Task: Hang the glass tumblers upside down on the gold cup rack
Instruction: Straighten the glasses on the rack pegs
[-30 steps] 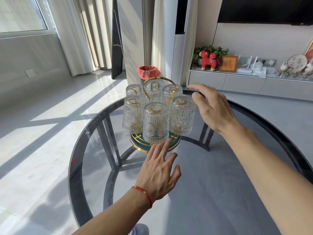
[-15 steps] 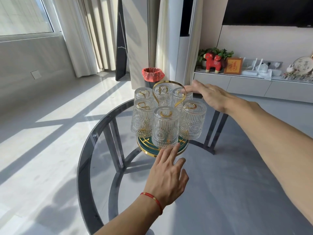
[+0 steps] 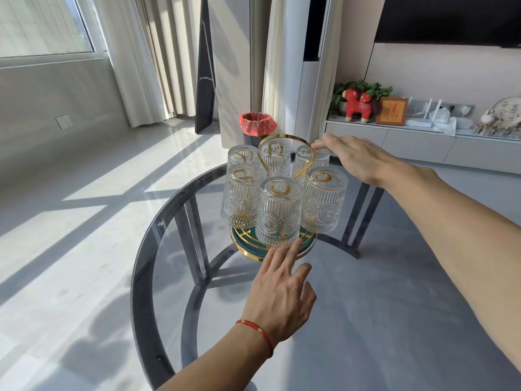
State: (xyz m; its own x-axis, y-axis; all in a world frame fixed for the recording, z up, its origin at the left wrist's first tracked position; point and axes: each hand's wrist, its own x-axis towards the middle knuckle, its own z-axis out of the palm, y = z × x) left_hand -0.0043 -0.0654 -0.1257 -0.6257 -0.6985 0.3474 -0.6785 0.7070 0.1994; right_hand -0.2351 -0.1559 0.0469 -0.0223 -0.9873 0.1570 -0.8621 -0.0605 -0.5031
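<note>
Head view: six clear ribbed glass tumblers (image 3: 279, 213) hang mouth-down on the gold wire cup rack (image 3: 284, 153), which stands on its round green, gold-rimmed base (image 3: 306, 248) near the far middle of the round smoked-glass table (image 3: 366, 306).
Task state: every visible peg carries a tumbler; judge the hanging as complete or nearly so.
Handling: treat the tumblers as rigid, fairly heavy and brittle. The ribbing gives some grip, but glass knocks against glass easily. Take hold around the ribbed wall, and lift straight up off the peg.
Rack: expect it to be top-heavy when loaded. Steady it at the looped handle or at the base.
Left hand (image 3: 279, 294): open, palm down, fingers extended; fingertips (image 3: 294, 245) lie at the base rim under the front tumbler. Contact cannot be confirmed.
Right hand (image 3: 358, 159): open, reaching in from the right; fingertips (image 3: 318, 144) are at the handle loop, above the rear right tumbler (image 3: 313, 162). Holding nothing.
</note>
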